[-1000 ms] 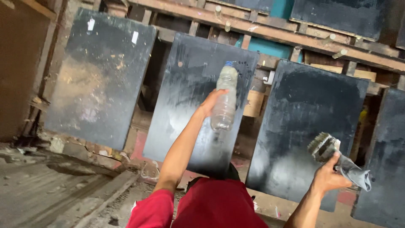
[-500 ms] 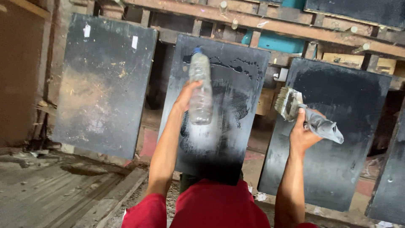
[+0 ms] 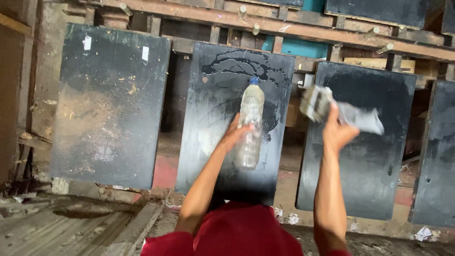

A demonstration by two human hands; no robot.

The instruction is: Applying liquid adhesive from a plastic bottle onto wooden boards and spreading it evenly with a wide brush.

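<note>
Clear plastic bottle (image 3: 250, 124), blue cap up, held upright against the middle black board (image 3: 222, 118); left hand (image 3: 233, 136) clamped around its lower half. Wet streaks mark the board's top. Right hand (image 3: 337, 131) closed on a wide brush (image 3: 316, 102) with grey wrapped handle, raised between middle board and right black board (image 3: 374, 156). Wooden rack (image 3: 303, 28) behind.

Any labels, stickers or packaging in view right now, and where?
Two small white stickers: near the top of the left black board, rectangular, blank-looking at this size.
Plastic bottle: in the left hand, before the middle board; clear, blue cap, no label visible.
No signs or screens.
</note>
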